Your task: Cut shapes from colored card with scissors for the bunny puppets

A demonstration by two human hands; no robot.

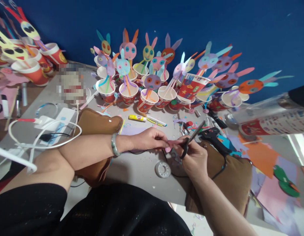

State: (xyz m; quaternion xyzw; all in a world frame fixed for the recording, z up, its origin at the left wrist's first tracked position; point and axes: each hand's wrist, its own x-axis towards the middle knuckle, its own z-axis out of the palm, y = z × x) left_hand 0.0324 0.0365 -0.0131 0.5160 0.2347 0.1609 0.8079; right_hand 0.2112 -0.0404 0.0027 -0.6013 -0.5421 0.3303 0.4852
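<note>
My left hand, with a bracelet at the wrist, reaches in from the left and pinches a small pink paper piece between thumb and fingertips. Close by on the right, my right hand is closed on dark scissors. Their blades point up and away from the paper, and a black handle loop shows by the fingers. My right fingertips are also near the pink piece; whether they grip it is hard to tell. A round white spool lies on the grey table just below both hands.
Paper cups with rabbit-faced paper figures stand in rows along the blue wall. A yellow glue stick and a black glue gun lie closer in. Brown cushions flank the hands. White cables loop at left; coloured paper lies right.
</note>
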